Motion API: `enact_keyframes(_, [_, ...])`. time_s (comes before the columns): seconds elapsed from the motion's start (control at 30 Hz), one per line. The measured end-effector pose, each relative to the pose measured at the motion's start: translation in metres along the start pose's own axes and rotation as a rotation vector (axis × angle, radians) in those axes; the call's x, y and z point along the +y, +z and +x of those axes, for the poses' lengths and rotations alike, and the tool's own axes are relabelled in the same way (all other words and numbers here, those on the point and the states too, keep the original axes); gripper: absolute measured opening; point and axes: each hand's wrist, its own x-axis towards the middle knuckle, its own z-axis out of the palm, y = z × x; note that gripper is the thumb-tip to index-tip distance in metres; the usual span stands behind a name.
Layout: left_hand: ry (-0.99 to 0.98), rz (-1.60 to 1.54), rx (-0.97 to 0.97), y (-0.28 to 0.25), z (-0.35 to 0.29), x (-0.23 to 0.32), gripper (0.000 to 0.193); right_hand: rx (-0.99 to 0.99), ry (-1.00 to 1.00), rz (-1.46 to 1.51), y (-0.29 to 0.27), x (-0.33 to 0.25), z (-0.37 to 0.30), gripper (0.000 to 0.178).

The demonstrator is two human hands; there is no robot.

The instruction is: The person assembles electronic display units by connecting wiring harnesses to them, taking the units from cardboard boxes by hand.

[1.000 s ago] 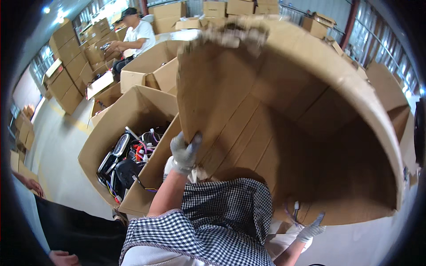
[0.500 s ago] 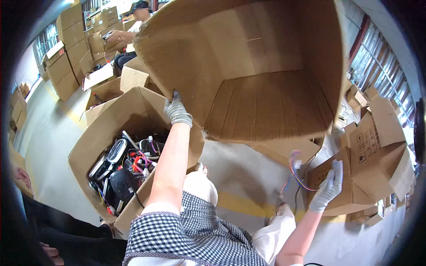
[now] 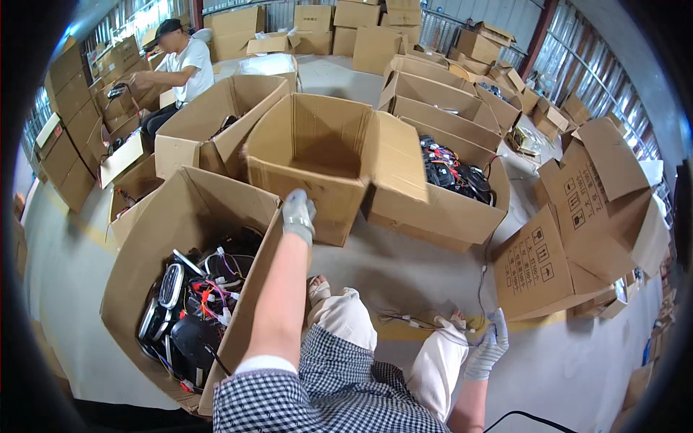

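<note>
An open cardboard box [image 3: 307, 185] with a bare interior stands in front of me, one flap folded out to the right. My gloved left hand [image 3: 297, 215] reaches to its near wall, fingers extended and apparently against the cardboard, gripping nothing visible. My gloved right hand [image 3: 489, 352] is low at the right, fingers closed on a thin wire cable [image 3: 473, 342] whose strands trail beside my foot. Left of me, a large open box [image 3: 137, 267] holds dark, chrome-edged parts [image 3: 198, 303] with coloured wires and white connectors. Contact at my left fingertips is partly hidden.
Beyond the bare box, another open box [image 3: 433, 220] holds wired black parts. A printed carton [image 3: 556, 238] leans at the right. A person [image 3: 180, 68] in a white top sits at the upper left, handling a part. More cartons [image 3: 314, 29] stack at the back.
The bare box has moved down and away from before me, onto the floor area ahead. My left hand no longer grips its edge. My right hand has lowered with the cable.
</note>
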Motion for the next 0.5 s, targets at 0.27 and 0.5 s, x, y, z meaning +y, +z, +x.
enact_keyframes(0.27, [-0.018,0.228,-0.156,-0.089,-0.217,-0.1,0.018,-0.226,0.142,0.073,0.017,-0.028,-0.052,0.038])
enact_keyframes(0.5, [0.021,0.98,-0.144,-0.125,-0.291,-0.095,0.022,-0.452,0.005,-0.055,0.042,-0.034,-0.107,0.023])
